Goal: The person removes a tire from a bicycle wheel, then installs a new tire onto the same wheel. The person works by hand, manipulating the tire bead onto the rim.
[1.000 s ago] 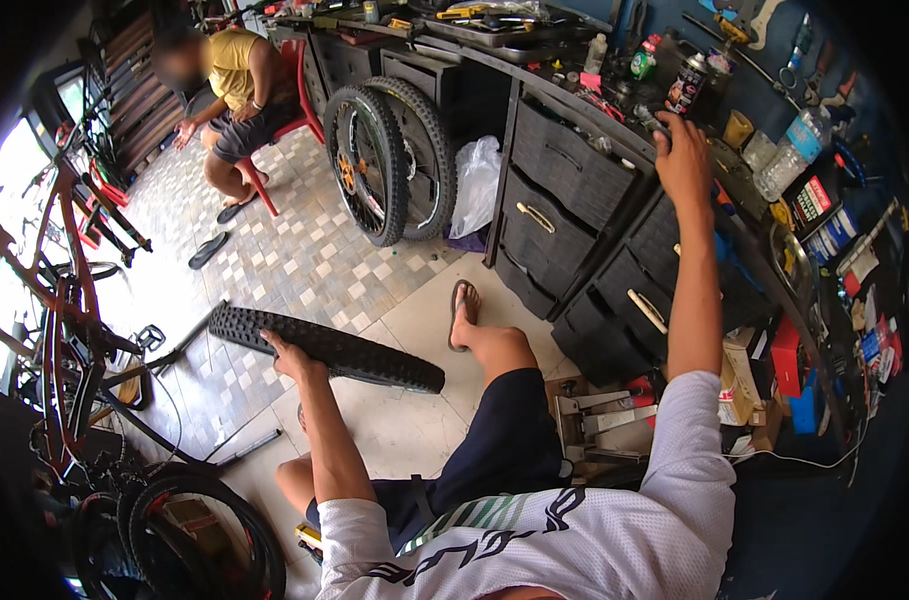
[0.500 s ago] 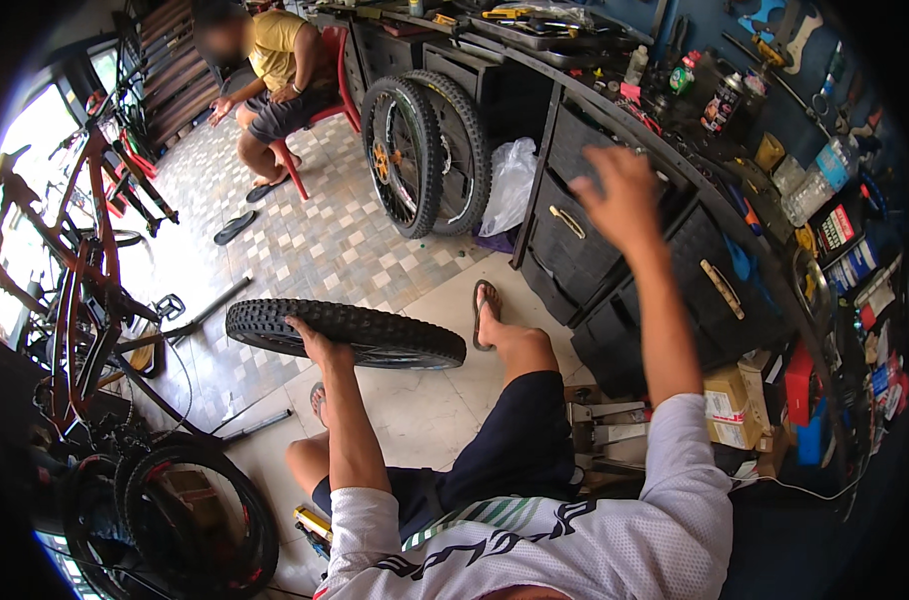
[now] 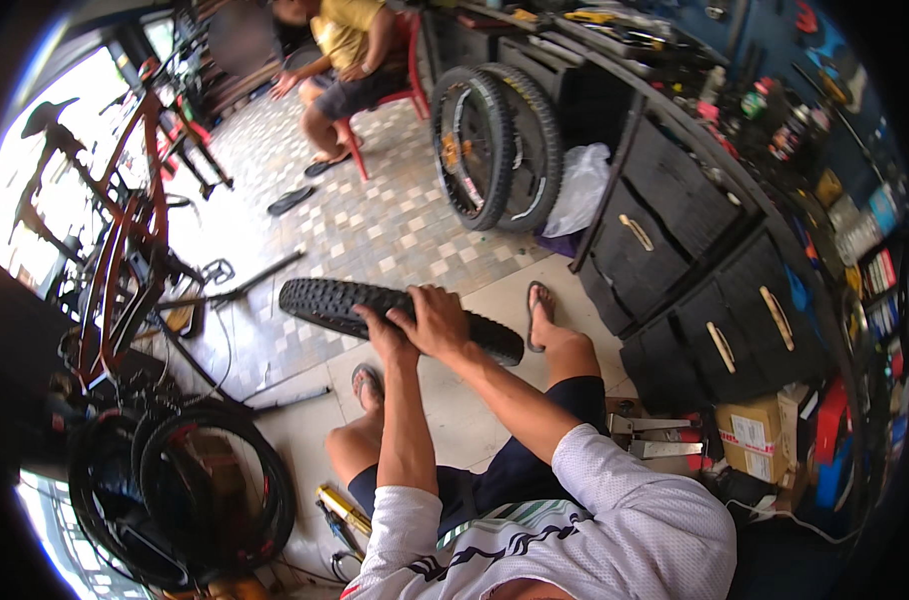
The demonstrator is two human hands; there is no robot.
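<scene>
A bicycle wheel with a knobby black tyre (image 3: 325, 297) is held in front of my knees, seen nearly edge-on, its right end lower than its left. My left hand (image 3: 388, 338) grips the near side of the tyre, and its fingertips are hidden. Right beside it, my right hand (image 3: 438, 322) is wrapped over the top of the tread, fingers bent. My two hands touch or nearly touch at the thumbs. The wheel's right end sits above the floor near my right foot.
Black drawers (image 3: 665, 240) stand under a cluttered workbench at right. Two wheels (image 3: 472, 150) lean there beside a white plastic bag (image 3: 581, 188). A bike frame (image 3: 125, 260) and tyres (image 3: 215, 490) fill the left. A person (image 3: 350, 70) sits on a red chair (image 3: 415, 75).
My right hand has come from in front of the drawers down onto the tyre beside my left hand. The wheel now tilts more, its right end lower. The whole view has shifted.
</scene>
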